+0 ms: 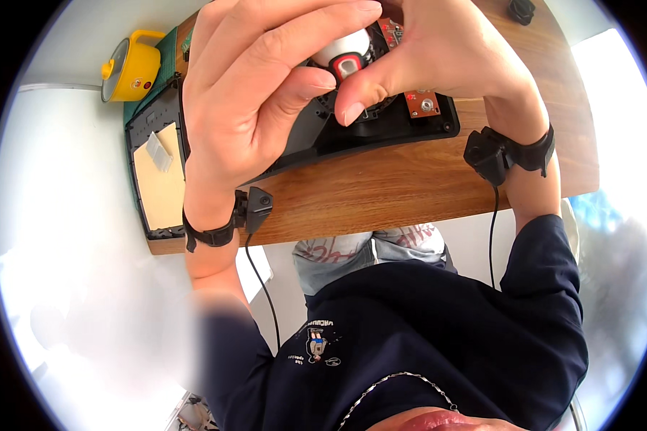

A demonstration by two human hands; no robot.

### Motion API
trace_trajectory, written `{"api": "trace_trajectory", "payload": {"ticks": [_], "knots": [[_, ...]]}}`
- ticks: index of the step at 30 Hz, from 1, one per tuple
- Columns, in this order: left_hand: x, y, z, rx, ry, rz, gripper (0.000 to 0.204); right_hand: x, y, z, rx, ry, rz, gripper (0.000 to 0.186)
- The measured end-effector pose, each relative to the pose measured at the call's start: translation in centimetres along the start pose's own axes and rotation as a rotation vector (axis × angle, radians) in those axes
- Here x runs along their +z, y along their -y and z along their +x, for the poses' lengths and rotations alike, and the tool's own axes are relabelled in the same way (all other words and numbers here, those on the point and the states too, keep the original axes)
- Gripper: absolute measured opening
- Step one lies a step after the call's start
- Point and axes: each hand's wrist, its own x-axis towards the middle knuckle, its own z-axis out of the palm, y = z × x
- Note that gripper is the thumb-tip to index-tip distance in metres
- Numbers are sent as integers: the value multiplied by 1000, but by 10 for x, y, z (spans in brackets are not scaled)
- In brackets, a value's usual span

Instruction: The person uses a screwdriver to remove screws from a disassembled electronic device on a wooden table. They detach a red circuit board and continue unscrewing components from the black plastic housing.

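A white, rounded device (343,47) with a dark lower part and a grey, red-rimmed button is held up between my hands; its exact kind is unclear. My left hand (248,86) curls around its left side, index finger across the top and thumb at its lower left. My right hand (446,54) grips from the right, the thumb beside the button; its other fingers are mostly hidden. Beneath my hands lies a black plastic housing (323,140). A reddish-brown circuit board (423,104) sits on its right side, and a round black part is partly covered by my right thumb.
The housing rests on a wooden table (381,187). At the left, a black tray (140,136) holds a beige sheet (162,194) and a small clear piece (159,152). A yellow pot (138,70) stands far left by a green mat. A small black object (521,11) lies far right.
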Motion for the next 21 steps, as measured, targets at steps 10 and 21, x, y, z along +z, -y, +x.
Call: {"api": "trace_trajectory", "payload": {"ticks": [10,21], "knots": [[-5,-23,9,-307,68,-128,47,3,-54,9,-64,272,501,54],[-29,-21,32,-352,234,80,53,11,-9,7,-82,84,-13,71]]}}
